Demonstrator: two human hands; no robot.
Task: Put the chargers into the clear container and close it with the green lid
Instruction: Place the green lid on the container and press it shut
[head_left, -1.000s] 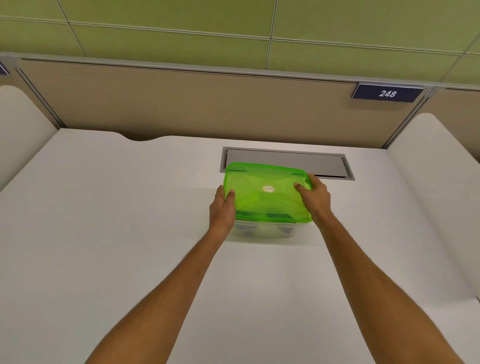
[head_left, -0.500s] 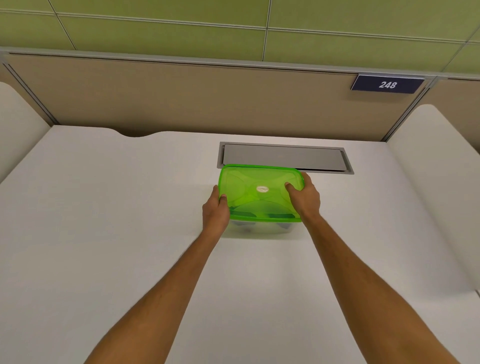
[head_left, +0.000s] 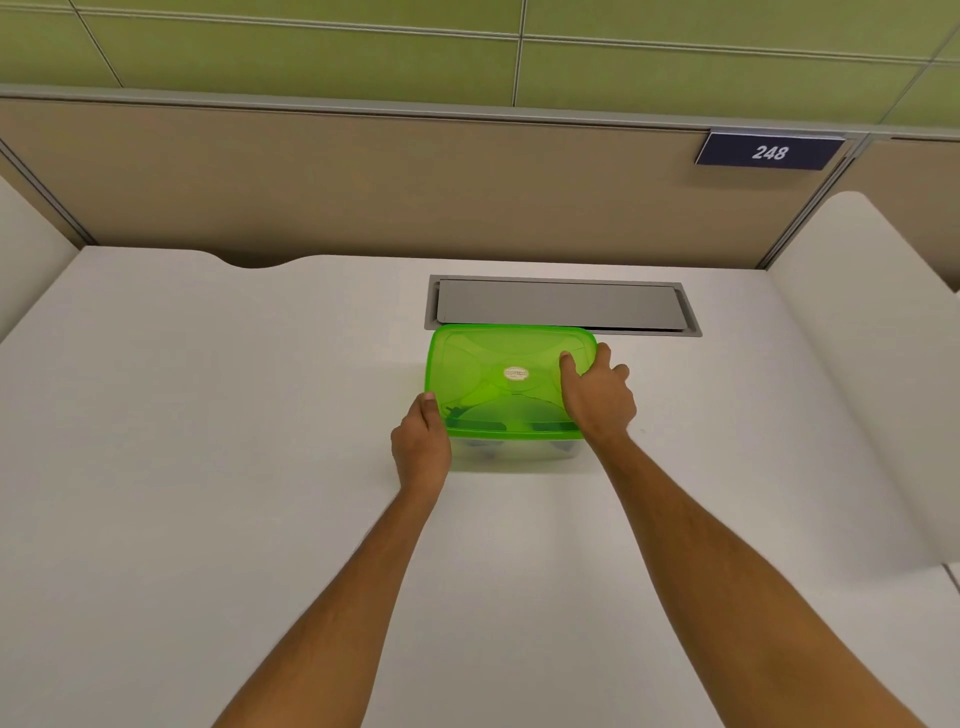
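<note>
Where the white tabletop (head_left: 208, 467) meets a tan partition panel (head_left: 363, 182), with green wall tiles (head_left: 311, 57) above it, a grey metal cable hatch (head_left: 558, 306) is set flush into the surface just beyond the grips. White side dividers (head_left: 872, 364) close in the desk on both sides.

Both bare forearms reach forward from the near edge. The left hand (head_left: 422, 447) clamps the near-left corner of the green lid (head_left: 498, 379), thumb on the rim and fingers curled down the side of the clear container (head_left: 511, 452). The right hand (head_left: 597, 395) lies over the lid's right edge, thumb pressed flat on top and fingers wrapped round the far-right corner.

Between the two grips the lid sits on the container, which stands on the tabletop directly in front of the hatch. Dark shapes, the chargers (head_left: 488, 451), show dimly through the clear wall below the lid.

A small oval label (head_left: 516, 373) marks the lid's centre; its writing is too small to read. A dark plate (head_left: 770, 151) on the partition, up and to the right, reads "248".
</note>
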